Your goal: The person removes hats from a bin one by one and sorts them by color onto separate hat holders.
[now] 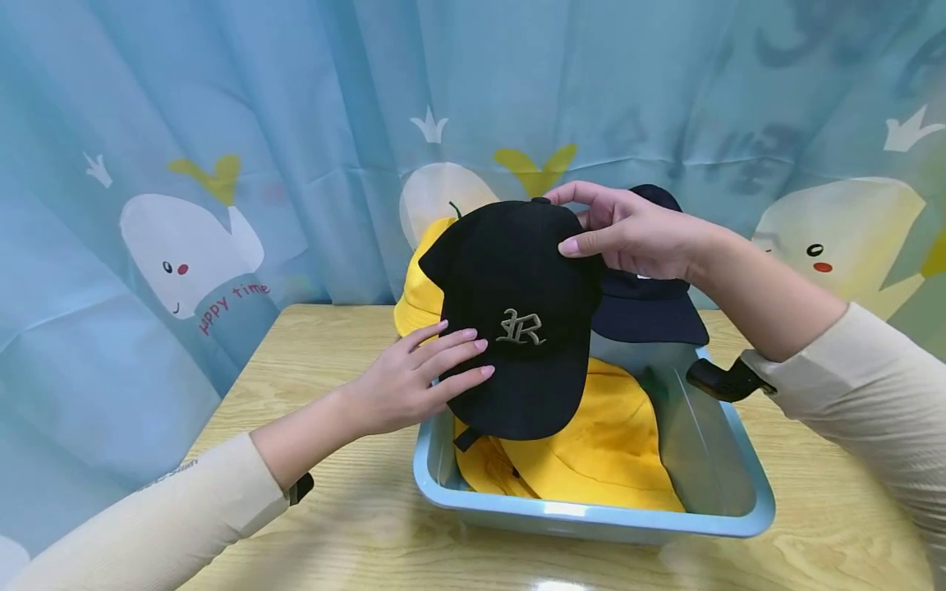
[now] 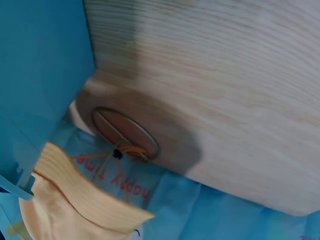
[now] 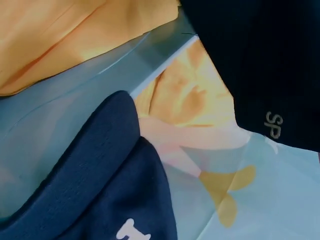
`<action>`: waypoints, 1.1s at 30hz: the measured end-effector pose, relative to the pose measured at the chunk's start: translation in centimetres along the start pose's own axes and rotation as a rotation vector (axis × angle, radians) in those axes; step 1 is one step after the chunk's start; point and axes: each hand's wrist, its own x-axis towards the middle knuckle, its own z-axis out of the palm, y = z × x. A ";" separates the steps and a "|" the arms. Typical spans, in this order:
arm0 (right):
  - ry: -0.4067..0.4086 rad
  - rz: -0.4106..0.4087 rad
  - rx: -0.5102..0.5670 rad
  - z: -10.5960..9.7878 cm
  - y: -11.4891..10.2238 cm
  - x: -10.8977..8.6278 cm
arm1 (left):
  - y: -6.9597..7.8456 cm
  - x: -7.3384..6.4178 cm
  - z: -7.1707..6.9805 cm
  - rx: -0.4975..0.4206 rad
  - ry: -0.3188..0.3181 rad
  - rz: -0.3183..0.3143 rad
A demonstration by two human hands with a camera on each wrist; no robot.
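Observation:
A black baseball cap [image 1: 510,279] with a grey embroidered letter on its front is held up over the blue plastic tub [image 1: 606,519]. My right hand [image 1: 643,230] pinches its crown near the top button, with the thumb on the front panel and the other fingers behind. My left hand [image 1: 414,377] lays nearly straight fingers on the cap's left side, by the brim; its thumb is hidden. Yellow bucket hats [image 1: 591,443] lie in the tub. In the right wrist view, the black cap [image 3: 270,65] shows small "SP" lettering.
Behind the tub are a navy cap [image 1: 650,308], overlapped by my right hand, and another yellow bucket hat [image 1: 421,287]. An oval wire frame [image 2: 127,132] with orange cord stands near the table edge. The wooden table [image 1: 332,353] backs onto a blue curtain [image 1: 296,123].

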 end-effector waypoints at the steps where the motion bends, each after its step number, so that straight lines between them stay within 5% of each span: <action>1: 0.035 0.012 -0.004 0.1 0.1 0.0 | -0.1 -0.1 0.0 0.003 0.022 0.031; 7: 0.209 -0.008 -0.270 1.0 1.8 0.6 | -0.3 -0.5 -0.6 0.045 0.193 0.223; 11: 0.279 -0.043 -0.419 1.5 3.3 1.3 | -0.5 -0.3 -1.1 0.074 0.304 0.263; 20: 0.367 -0.019 -0.566 1.9 5.0 1.3 | -1.6 1.7 -2.5 0.011 0.465 0.036; 23: 0.397 -0.103 -0.700 2.0 5.5 0.7 | -2.1 2.5 -2.8 -0.006 0.489 -0.048; 29: 0.380 -0.396 -0.872 2.9 6.6 -0.7 | -3.2 3.7 -3.3 0.027 0.566 -0.155; 33: 0.424 -0.379 -0.862 3.4 7.4 -0.6 | -4.1 4.1 -3.8 0.046 0.664 -0.244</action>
